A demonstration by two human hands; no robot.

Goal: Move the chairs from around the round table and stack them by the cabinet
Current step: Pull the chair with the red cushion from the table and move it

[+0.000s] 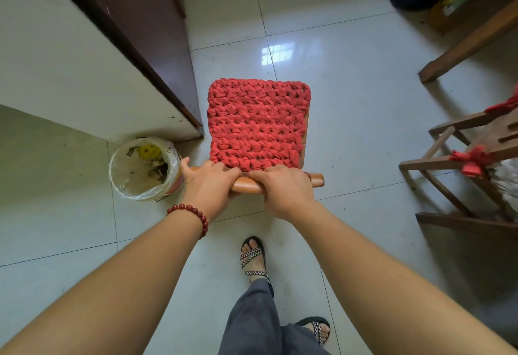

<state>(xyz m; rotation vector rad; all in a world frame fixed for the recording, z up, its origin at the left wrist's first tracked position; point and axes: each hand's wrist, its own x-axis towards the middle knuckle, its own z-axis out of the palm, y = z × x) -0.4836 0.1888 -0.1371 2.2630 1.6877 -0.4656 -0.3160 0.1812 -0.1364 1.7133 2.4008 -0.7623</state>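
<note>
The chair is beside the cabinet, not stacked yet.
The left hand and right hand clamp its rail; another chair stands at right.

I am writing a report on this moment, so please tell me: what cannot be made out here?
Head view only:
- Legs of the held chair: hidden beneath its red crocheted cushion.
- Middle of its top rail: covered by the left hand and right hand.
- Second wooden chair: cut off by the right edge.
- Cabinet: top cut off by the upper edge.
- Waste bin contents: too small to identify.
</note>
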